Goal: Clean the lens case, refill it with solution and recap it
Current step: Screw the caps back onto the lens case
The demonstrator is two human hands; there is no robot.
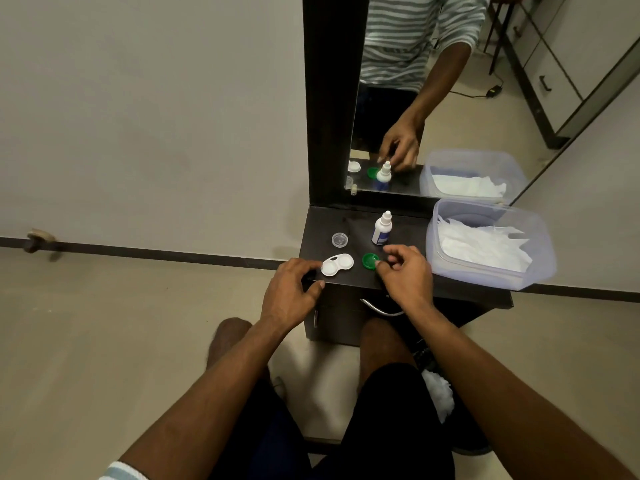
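A white two-well lens case (337, 265) lies uncapped on the dark table top (408, 275). My left hand (292, 289) rests at the table's front edge, its fingertips touching the case's left end, holding nothing. A green cap (369, 261) lies flat just right of the case. My right hand (405, 271) hovers over the cap's right side, thumb and forefinger at its rim; whether they pinch it I cannot tell. A small white solution bottle (382, 230) with a blue label stands upright behind the cap. A clear round cap (339, 240) lies behind the case.
A clear plastic tub (540, 244) holding white tissues fills the table's right end. A mirror (450, 98) stands behind the table and reflects the bottle and hand. A drawer handle (381, 308) sits under the top. A crumpled white tissue (438, 393) lies by my right knee.
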